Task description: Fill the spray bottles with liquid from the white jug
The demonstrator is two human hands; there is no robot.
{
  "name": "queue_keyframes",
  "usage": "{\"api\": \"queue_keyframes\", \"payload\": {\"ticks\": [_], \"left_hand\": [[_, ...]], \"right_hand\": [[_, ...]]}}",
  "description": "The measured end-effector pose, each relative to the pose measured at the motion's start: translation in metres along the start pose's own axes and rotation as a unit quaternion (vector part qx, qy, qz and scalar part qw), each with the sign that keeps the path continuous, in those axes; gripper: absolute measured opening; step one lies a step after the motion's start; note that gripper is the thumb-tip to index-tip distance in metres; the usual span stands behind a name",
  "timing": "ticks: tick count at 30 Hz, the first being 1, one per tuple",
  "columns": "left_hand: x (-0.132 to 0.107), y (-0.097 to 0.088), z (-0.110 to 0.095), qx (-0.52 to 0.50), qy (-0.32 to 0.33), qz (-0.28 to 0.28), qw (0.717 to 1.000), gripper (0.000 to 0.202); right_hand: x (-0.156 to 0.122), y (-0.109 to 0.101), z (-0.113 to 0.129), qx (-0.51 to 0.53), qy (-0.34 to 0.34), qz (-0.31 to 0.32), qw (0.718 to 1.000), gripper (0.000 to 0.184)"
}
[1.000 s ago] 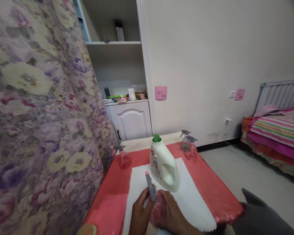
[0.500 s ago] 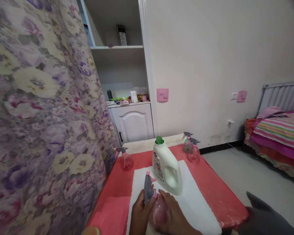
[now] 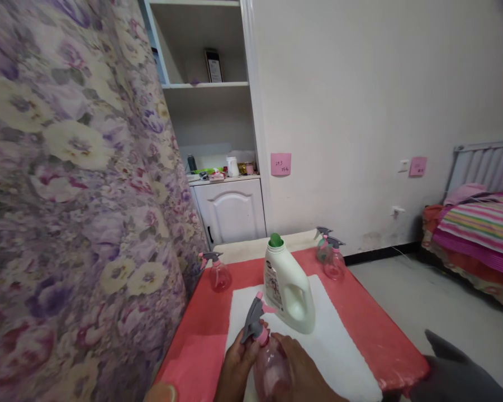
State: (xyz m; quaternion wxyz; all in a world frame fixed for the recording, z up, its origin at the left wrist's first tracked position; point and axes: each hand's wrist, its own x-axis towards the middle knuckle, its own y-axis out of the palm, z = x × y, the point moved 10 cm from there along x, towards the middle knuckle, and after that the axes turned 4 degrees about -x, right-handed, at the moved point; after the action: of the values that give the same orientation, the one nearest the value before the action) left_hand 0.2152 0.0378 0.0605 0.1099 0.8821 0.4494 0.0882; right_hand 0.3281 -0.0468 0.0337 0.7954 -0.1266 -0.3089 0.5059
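Holding a clear, pink-tinted spray bottle (image 3: 272, 365) between the left hand (image 3: 237, 357) and the right hand (image 3: 299, 365), low in the view and over the near part of a white cloth (image 3: 335, 340). Pinching around the pink collar (image 3: 261, 336) with the left thumb and fingers, just under the grey trigger head (image 3: 252, 319). Curling the right hand around the right side of the bottle's body and pressing its fingers near the shoulder. Leaning the trigger head leftward, with the pink nozzle tip (image 3: 259, 295) uppermost. Hiding the bottle's base, and so not showing for certain any contact with the cloth.

Facing a large pale jug (image 3: 287, 282), standing upright on the cloth just beyond the bottle and showing a green piece (image 3: 275, 240) in its mouth. Sharing the red tabletop (image 3: 199, 340) with a second spray bottle (image 3: 220, 277) toward the far left and two overlapping spray bottles (image 3: 334, 267) toward the far right.
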Motion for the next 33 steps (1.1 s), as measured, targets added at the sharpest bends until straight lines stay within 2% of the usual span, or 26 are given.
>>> {"api": "queue_keyframes", "payload": {"ticks": [7, 11, 15, 20, 25, 30, 33], "left_hand": [[-0.002, -0.01, -0.001, 0.019, 0.011, -0.071, 0.997, 0.047], [0.001, -0.009, -0.005, 0.039, 0.022, -0.052, 0.998, 0.045], [0.005, -0.006, -0.009, 0.064, 0.046, -0.039, 0.996, 0.044], [0.012, 0.0, 0.003, 0.087, 0.06, -0.023, 0.994, 0.041], [0.017, -0.008, 0.004, 0.141, 0.069, -0.063, 0.986, 0.037], [0.02, 0.007, -0.007, 0.198, 0.084, -0.008, 0.977, 0.027], [0.023, 0.008, -0.007, 0.215, 0.098, 0.002, 0.972, 0.024]], "right_hand": [[-0.005, 0.013, -0.008, -0.052, -0.035, -0.016, 0.998, 0.076], [0.004, 0.018, -0.001, -0.056, -0.028, 0.003, 0.998, 0.079], [0.017, 0.018, 0.004, -0.017, -0.025, -0.003, 1.0, 0.081], [0.022, 0.022, -0.008, 0.033, 0.031, 0.025, 0.999, 0.088], [0.02, 0.021, -0.016, 0.043, 0.075, 0.042, 0.995, 0.091], [0.022, 0.024, -0.019, 0.043, 0.084, 0.051, 0.994, 0.093], [0.024, 0.023, -0.016, 0.046, 0.078, 0.062, 0.994, 0.095]]}}
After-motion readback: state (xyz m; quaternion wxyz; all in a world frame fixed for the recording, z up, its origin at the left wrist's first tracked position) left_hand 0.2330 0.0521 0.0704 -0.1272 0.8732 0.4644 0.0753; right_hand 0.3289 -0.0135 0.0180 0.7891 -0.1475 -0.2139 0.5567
